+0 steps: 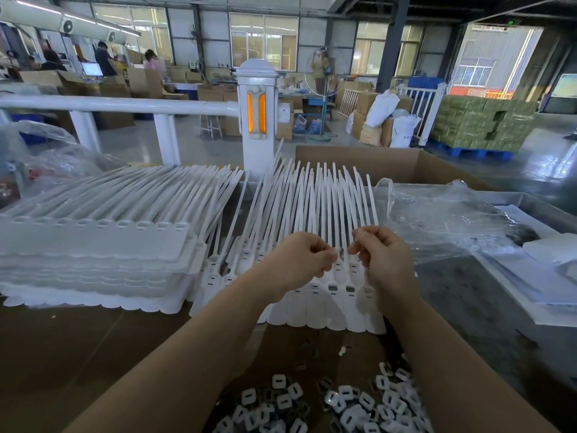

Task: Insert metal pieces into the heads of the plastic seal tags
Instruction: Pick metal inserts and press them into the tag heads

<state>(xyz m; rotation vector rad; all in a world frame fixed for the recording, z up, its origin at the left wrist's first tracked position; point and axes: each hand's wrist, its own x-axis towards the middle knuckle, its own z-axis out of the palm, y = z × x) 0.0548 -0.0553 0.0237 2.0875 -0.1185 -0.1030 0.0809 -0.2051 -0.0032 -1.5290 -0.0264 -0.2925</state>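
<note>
Row of white plastic seal tags (324, 295): matte, flat scalloped flags joined side by side, small rectangular head sockets, long thin tails fanned upward; lies mid-bench on brown cardboard sheet (93, 354). Two sockets near the right end show dark inserts. Second lot, stacked seal tags (93, 254), same white plastic, piled at left. Metal pieces (343, 401): loose heap at the near edge, small squarish white-grey tabs with a slotted centre, slightly shiny. Left hand (299, 260) and right hand (381, 260): both above the tag heads, fingers curled, fingertips meeting on a small item too tiny to identify. Clear crinkled plastic bag (443, 220) at right. No legible writing.
</note>
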